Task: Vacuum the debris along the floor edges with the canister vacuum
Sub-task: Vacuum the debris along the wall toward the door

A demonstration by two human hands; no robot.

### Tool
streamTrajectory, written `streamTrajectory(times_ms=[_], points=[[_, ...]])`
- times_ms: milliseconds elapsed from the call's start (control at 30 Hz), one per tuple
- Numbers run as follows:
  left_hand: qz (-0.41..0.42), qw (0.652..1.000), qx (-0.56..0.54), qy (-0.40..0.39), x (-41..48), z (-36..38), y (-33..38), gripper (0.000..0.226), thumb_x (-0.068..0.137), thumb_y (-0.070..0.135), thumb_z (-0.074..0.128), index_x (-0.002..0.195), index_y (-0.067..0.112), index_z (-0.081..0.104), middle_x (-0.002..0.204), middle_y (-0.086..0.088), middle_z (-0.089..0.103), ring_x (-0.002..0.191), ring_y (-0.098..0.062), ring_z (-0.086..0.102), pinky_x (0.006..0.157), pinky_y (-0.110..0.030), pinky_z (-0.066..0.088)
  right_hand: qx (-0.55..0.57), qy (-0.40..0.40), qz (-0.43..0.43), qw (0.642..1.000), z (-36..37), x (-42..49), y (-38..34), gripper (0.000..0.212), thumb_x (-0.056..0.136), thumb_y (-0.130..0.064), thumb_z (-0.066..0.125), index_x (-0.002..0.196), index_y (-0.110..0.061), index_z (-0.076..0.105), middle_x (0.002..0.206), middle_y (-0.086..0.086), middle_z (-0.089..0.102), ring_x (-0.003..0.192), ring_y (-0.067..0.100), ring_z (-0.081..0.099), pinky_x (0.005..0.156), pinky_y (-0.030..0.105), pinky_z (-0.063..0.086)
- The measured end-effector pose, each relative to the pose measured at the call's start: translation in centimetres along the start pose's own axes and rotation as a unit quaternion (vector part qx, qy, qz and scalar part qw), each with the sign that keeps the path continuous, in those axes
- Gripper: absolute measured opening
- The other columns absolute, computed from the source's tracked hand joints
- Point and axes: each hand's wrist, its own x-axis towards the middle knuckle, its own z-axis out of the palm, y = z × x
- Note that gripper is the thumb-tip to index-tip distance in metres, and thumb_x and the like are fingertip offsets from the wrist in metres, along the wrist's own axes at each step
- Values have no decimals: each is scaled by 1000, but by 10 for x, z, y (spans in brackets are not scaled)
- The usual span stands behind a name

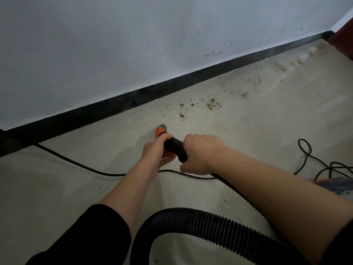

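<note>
Head view: both hands grasp the black vacuum wand (pixel 174 148). The left hand (pixel 155 151) wraps its fingers round it just behind the orange collar (pixel 159 132). The right hand (pixel 200 153) grips it further back. Brown debris (pixel 211 105) lies beyond the fingers, near the black baseboard (pixel 133 101). The ribbed hose (pixel 210 224) loops behind the right hand.

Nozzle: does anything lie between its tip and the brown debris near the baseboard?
Nothing visible does. The nozzle, gripped by the left hand and right hand, points toward the debris across bare floor. The black cord runs on the person's side of the hands, out of the path.
</note>
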Motion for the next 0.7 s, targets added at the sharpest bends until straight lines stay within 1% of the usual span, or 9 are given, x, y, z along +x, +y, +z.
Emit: streamTrajectory(times_ms=[100, 233, 400, 500, 633, 700], points=[[-5, 1000, -21, 7, 2, 2, 1, 14, 84, 29, 70, 89, 20, 61, 100, -13, 69, 93, -25, 69, 73, -32, 57, 2, -2, 2, 1000, -2, 3, 0, 29, 86, -35, 60, 91, -15, 40, 75, -1, 45, 60, 14, 47, 54, 26, 40], [9, 997, -8, 78, -1, 1, 0, 24, 83, 34, 68, 88, 13, 60, 93, -10, 69, 84, -20, 67, 65, -26, 56, 9, 2, -10, 1000, -2, 6, -4, 32, 86, -36, 62, 93, -14, 40, 74, -1, 45, 59, 13, 45, 51, 25, 36], [41, 989, -21, 137, -5, -8, 3, 26, 82, 35, 65, 83, 9, 61, 89, -10, 68, 86, -23, 66, 65, -27, 56, 24, 15, -34, 999, -2, 11, -16, 33, 84, -34, 63, 94, -14, 39, 73, -1, 44, 58, 12, 44, 49, 25, 34], [44, 988, -27, 148, -2, -14, 7, 26, 82, 35, 65, 85, 10, 61, 91, -10, 68, 90, -24, 66, 69, -29, 57, 29, 19, -38, 999, -5, 15, -22, 32, 83, -32, 63, 93, -14, 39, 73, -1, 44, 58, 12, 44, 48, 25, 33], [33, 988, -29, 148, 3, -21, 13, 25, 82, 36, 66, 88, 12, 59, 96, -11, 68, 94, -24, 66, 78, -33, 59, 31, 20, -37, 999, -8, 22, -29, 32, 84, -32, 63, 94, -14, 39, 74, -1, 46, 59, 12, 46, 49, 25, 34], [29, 989, -31, 141, 5, -25, 15, 27, 83, 35, 67, 94, 11, 60, 99, -11, 67, 96, -24, 66, 76, -32, 58, 33, 21, -34, 999, -9, 26, -30, 33, 84, -33, 63, 95, -14, 39, 74, -1, 46, 59, 12, 47, 49, 24, 34]])
